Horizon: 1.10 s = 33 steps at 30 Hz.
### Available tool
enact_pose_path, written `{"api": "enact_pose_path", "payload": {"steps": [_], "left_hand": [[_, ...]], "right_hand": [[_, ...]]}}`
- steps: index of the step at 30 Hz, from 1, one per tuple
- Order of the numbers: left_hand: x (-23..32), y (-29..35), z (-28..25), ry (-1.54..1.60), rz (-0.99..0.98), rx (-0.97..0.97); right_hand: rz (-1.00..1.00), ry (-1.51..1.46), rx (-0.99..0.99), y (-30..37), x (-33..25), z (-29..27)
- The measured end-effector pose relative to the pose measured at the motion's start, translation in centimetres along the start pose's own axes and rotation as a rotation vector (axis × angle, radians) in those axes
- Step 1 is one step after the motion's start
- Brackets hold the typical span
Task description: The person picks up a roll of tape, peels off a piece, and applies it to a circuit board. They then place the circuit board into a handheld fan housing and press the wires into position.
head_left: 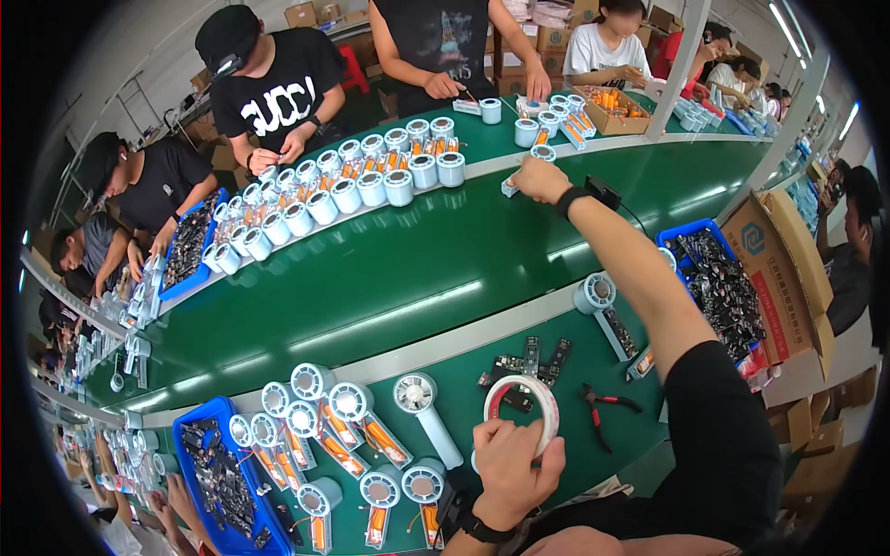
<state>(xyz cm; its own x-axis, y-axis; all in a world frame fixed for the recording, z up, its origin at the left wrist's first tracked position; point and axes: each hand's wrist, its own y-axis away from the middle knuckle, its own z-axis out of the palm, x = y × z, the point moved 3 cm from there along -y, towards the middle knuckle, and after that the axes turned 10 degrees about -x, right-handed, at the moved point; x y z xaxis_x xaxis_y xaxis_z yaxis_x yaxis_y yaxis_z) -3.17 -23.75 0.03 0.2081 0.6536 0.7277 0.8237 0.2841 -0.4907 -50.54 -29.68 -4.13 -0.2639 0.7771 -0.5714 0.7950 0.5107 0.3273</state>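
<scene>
My left hand (517,471) is closed at the lower edge of a white tape roll (548,408), its fingers curled against the ring. A sliver of something light blue shows beside that hand, mostly hidden. My right arm stretches far across the green belt. My right hand (543,180) is closed on a light blue fan housing (509,188), of which only a small end shows below the fingers. Close by the left hand lie black circuit boards (531,357) and red-handled cutters (603,412). An open-backed light blue fan (431,417) with a white impeller lies left of it.
Fan housings with orange batteries (343,431) cover the near left bench. Blue bins of black parts (218,482) (714,287) stand at both sides. Rows of housings (348,195) line the belt's far edge, where co-workers (273,88) sit. A cardboard box (774,278) stands right.
</scene>
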Motion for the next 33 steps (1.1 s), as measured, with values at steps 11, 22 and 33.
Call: {"api": "enact_pose_path", "payload": {"steps": [11, 22, 33], "left_hand": [[0.1, 0.6, -0.1, 0.054, -0.015, 0.099], [0.0, 0.8, -0.2, -0.040, -0.028, 0.092], [-0.4, 0.6, 0.0, -0.015, 0.069, 0.070]], "right_hand": [[-1.486, 0.297, -0.122, 39.5, -6.0, 2.4], [-1.182, 0.196, -0.224, 40.9, -4.9, 2.9], [-1.158, 0.177, -0.119, 41.5, -4.6, 3.1]]}}
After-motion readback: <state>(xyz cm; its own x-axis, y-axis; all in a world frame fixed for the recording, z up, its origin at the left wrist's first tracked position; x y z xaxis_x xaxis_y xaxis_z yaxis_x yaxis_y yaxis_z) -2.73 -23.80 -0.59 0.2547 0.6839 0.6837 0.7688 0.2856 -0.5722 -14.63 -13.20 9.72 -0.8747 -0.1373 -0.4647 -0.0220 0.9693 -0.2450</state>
